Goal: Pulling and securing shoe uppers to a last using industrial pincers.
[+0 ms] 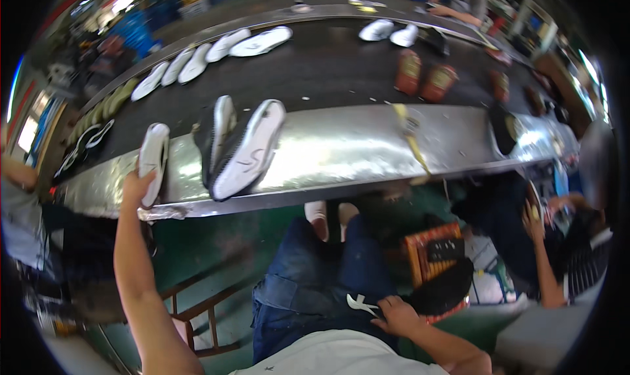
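At the left, my left hand (135, 186) has its fingers wrapped round the near end of a shoe upper (155, 157) with a white underside, which lies over the metal ledge. Just right of it, two more dark shoe uppers rest on the metal; the nearer one (246, 158) has a white underside with a dark curved mark. Low over my lap, my right hand (401, 317) is closed on a small pair of scissors (361, 304), pale and forked, lying against my blue trousers. Part of the scissors is hidden under the fingers.
A dark conveyor belt (315, 66) runs beyond the metal ledge (354, 142), carrying white, olive and reddish-brown shoe parts. A yellow strap (411, 142) crosses the ledge. A wooden frame (207, 312) stands at left, a red-orange crate (420, 250) at right. Other people work on both sides.
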### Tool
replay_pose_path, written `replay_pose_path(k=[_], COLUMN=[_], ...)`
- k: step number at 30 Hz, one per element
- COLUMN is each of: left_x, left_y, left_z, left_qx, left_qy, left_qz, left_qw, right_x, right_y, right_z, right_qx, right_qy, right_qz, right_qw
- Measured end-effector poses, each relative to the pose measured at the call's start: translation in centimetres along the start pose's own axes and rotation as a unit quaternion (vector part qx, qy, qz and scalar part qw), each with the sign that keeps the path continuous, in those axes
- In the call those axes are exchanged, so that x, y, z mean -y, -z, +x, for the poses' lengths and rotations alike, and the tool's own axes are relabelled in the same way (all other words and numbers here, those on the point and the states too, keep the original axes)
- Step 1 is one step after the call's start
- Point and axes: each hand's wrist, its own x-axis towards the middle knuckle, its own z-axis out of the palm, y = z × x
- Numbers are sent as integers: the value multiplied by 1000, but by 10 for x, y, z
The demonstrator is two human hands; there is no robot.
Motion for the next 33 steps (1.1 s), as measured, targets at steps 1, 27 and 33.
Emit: replay_pose_path(k=[1, 27, 33], left_x=[8, -258, -289], left_y=[-2, -174, -250], left_z=[2, -476, -442], left_qx=[5, 412, 575], left_qy=[0, -458, -263], left_qz=[-52, 66, -195], left_qw=[999, 785, 750], right_x=[-1, -37, -23], right_y=[-3, 8, -8], right_z=[-6, -44, -46], right_qx=[-9, -33, -93], right_qy=[-18, -135, -116], right_qz=[3, 816, 668], right_qw=[1000, 561, 729])
